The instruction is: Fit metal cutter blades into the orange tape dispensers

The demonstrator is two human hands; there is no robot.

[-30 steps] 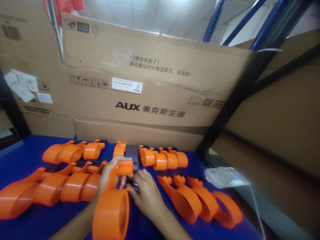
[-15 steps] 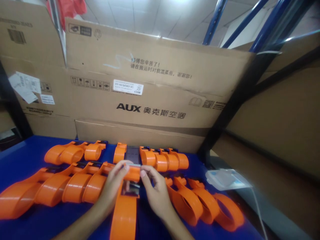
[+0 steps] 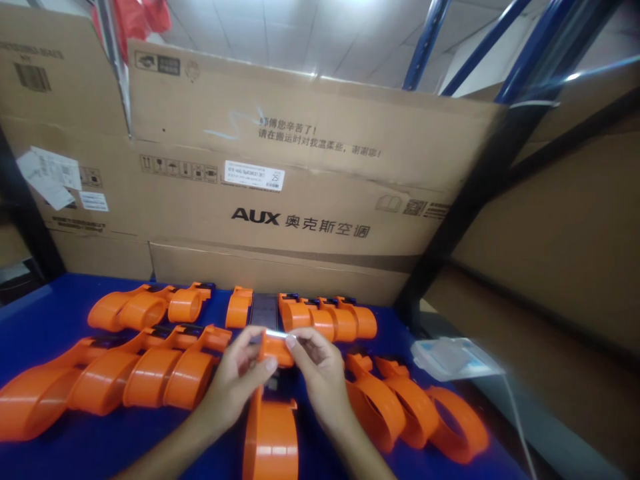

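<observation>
Left hand [image 3: 235, 377] and right hand [image 3: 320, 373], head view: both closed on one orange holder [image 3: 273, 437], lower centre of the frame. Left thumb lies on the front of its upper block, the other left fingers curled behind and beside it; right thumb and fingers pinch the block's right end, thumb at the top edge. Silvery toothed strip [image 3: 276, 333] runs along the top of the block. Holder's round band hangs below the hands, toward the bottom edge of the frame; a dark part shows between block and band, details too blurred to read.

Surroundings, same view: blue surface [image 3: 53, 310] across the lower frame. Similar orange holders lie on it: a front-left row [image 3: 153, 377] of four, partly near the left forearm; a back-left group [image 3: 143, 310] of three; a single holder [image 3: 239, 308] at centre. Just right of that single piece, a dark flat object [image 3: 265, 310]. Further right, a back-right row [image 3: 345, 322]; below it, a front-right group [image 3: 380, 410], partly covered by the right hand. Pale clear case [image 3: 455, 357] with a white cord, right of frame. Cardboard panel [image 3: 320, 193] marked AUX stands behind; blue metal bars [image 3: 427, 43] upper right, red material [image 3: 140, 19] upper left.
</observation>
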